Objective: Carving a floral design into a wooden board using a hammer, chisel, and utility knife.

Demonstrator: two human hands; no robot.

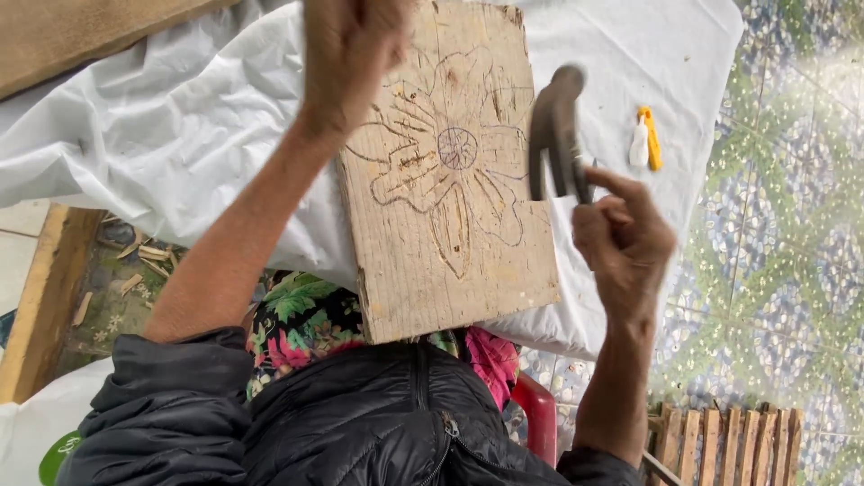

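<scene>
Right hand [623, 241], fingers curled tight, grips a dark metal claw hammer [555, 135] at 3 o'clock of the pale flower-carved wooden board [450, 198] lying on white plastic sheeting [180, 117]. Left hand [351, 54] rests at the board's 11 o'clock; can't tell its fingers.

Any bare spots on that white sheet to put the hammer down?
White sheet is bare left of the wooden board, and right of it up to the yellow-white item. Crowded at the board, where the left hand and the right hand with the hammer work.
</scene>
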